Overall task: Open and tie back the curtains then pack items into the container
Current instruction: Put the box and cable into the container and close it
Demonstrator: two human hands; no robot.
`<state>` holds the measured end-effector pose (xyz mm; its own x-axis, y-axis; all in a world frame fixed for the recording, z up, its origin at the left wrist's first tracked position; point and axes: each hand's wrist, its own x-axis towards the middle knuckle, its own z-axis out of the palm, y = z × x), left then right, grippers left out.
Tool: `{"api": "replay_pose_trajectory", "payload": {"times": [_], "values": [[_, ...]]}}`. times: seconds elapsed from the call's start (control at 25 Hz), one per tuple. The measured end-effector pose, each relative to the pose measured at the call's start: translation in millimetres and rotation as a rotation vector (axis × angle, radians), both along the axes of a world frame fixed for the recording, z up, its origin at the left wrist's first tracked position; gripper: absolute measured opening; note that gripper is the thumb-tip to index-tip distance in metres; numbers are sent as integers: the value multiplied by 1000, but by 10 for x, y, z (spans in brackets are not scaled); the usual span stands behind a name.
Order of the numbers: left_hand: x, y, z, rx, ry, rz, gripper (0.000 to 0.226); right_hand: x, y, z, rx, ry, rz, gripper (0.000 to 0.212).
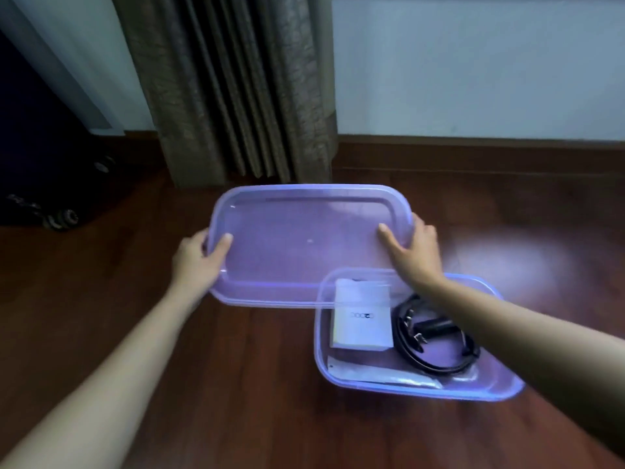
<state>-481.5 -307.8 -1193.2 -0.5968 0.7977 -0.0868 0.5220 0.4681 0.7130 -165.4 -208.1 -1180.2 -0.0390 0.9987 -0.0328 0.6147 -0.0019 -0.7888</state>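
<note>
A translucent purple lid (304, 245) hangs above the wooden floor, tilted toward me. My left hand (198, 258) grips its left edge, thumb on top. My right hand (416, 252) grips its right edge the same way. The lid's near right corner overlaps the far left corner of the open purple container (500, 390) on the floor. Inside the container lie a white box (362, 326), a coiled black belt (436, 343) and a long flat packet (382, 375). The gathered brown curtain (230, 89) hangs behind the lid.
A dark suitcase with wheels (57, 184) stands at the far left against the window frame. The pale wall and wooden skirting (473, 142) run behind. Glossy floorboards (253, 384) stretch around the container.
</note>
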Motion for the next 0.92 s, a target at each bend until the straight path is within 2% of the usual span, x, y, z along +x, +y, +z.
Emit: {"api": "replay_pose_trajectory", "payload": {"times": [0.08,0.16,0.32,0.56,0.8,0.92], "values": [[556,74,-38,-39,39,-130,41,632,41,15,11,-59,-60,43],[1101,38,-91,-86,54,-219,34,1128,-75,-3,-49,-36,-117,39],[1742,-160,-218,-218,107,-305,27,1685,-474,-218,-161,-34,-187,54],[1861,-321,-357,-370,178,-229,32,1843,-618,-557,-239,-52,-144,35],[1864,-330,-348,-441,246,-265,35,1853,-640,-668,-305,-46,-140,48],[1825,-251,-353,-413,62,-214,34,1837,-643,-664,-341,-10,-214,52]]}}
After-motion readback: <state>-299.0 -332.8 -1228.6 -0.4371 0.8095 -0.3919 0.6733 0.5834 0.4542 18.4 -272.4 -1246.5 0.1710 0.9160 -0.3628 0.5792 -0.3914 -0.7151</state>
